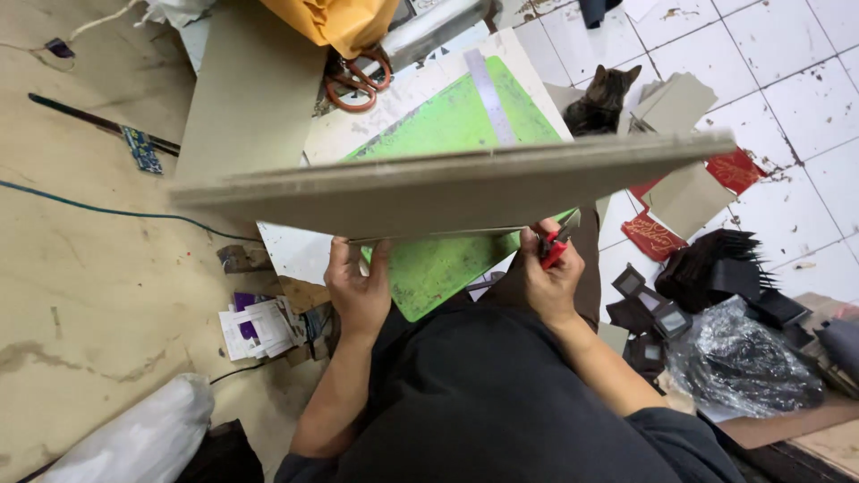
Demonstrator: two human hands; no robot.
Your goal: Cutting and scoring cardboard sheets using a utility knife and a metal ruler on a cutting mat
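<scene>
Nearest, dark lap, legs folded on the floor. Just beyond, left hand (358,291) under the near edge of a big grey board (447,183), fingers curled up around that edge, gripping it. Right hand (550,277) beside it to the right, fingers closed on a red-handled cutter (557,241), blade tip up against the board's near edge. Board held up flat, nearly edge-on to the camera, slightly tilted, spanning left to right above the green mat (447,268).

For a clean job here, probably best: firm left grip close to the blade, left fingers clear of the blade's line, board steady rather than swinging, cutter kept square to the edge, light pressure.

Under the board, mat lying on a pale sheet on the floor, a steel ruler (488,85) across its far part. Left, a small stack of cards (255,326). Right, black frames (640,300) and a black plastic bag (743,362); farther right, red envelopes (653,234). Farther off, orange scissors (356,82) by yellow cloth, and a cat (598,100) sitting on the white tiles beside more grey offcuts (676,100).
</scene>
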